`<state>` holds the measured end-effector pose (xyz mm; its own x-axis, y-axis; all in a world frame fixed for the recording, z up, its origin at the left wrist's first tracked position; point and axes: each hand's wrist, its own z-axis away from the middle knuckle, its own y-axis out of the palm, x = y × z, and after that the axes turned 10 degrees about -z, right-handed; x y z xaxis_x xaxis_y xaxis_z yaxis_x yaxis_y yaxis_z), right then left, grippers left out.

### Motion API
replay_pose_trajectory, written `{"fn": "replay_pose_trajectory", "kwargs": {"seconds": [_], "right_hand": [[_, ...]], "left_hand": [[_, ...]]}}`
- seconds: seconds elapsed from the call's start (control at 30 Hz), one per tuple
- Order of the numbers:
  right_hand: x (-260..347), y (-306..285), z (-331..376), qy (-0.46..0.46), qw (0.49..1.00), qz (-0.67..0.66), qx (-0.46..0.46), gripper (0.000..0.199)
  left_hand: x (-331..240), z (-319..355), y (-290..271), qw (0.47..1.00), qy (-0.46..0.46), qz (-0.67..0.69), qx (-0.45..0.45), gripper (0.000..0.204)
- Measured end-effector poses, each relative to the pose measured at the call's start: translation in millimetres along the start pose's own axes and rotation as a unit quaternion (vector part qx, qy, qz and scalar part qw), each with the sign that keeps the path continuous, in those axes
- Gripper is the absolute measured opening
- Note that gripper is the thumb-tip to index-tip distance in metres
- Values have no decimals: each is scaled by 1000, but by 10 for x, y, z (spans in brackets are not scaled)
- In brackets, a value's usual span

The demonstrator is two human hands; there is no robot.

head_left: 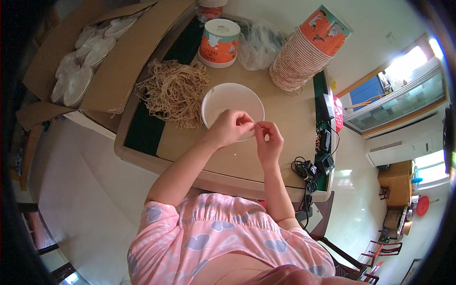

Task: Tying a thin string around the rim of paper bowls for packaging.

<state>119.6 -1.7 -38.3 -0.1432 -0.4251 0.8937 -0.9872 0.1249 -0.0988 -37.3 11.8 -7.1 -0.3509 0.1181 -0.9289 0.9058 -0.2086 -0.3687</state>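
A white-lined paper bucket (228,96) stands on the table in front of me, its open top facing up. My left hand (231,127) is closed in a pinch over the bucket's near rim. Just to its right, my right hand (269,142) is also pinched, beside the rim, and the fingertips of both hands meet. Whatever lies between the fingertips is too small to make out. Left of the bucket spreads a tangled pile of beige cords (175,92).
Behind stands an upside-down orange and teal bucket (220,45), beside a clear plastic bag (261,45). A tall leaning stack of buckets (311,50) is at the back right. Black cables (306,171) lie at the right edge. A cardboard box (116,64) holds wrapped white stacks.
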Motion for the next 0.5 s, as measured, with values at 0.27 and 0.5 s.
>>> {"fn": "replay_pose_trajectory", "kwargs": {"seconds": [0.27, 0.5], "right_hand": [[-14, -3, -3, 20, 999, -32, -8, 5], [49, 3, 6, 40, 999, -18, 10, 8]], "left_hand": [[-154, 88, 23, 991, 59, -84, -89, 9], [-180, 120, 59, 974, 92, -166, -124, 7]]}}
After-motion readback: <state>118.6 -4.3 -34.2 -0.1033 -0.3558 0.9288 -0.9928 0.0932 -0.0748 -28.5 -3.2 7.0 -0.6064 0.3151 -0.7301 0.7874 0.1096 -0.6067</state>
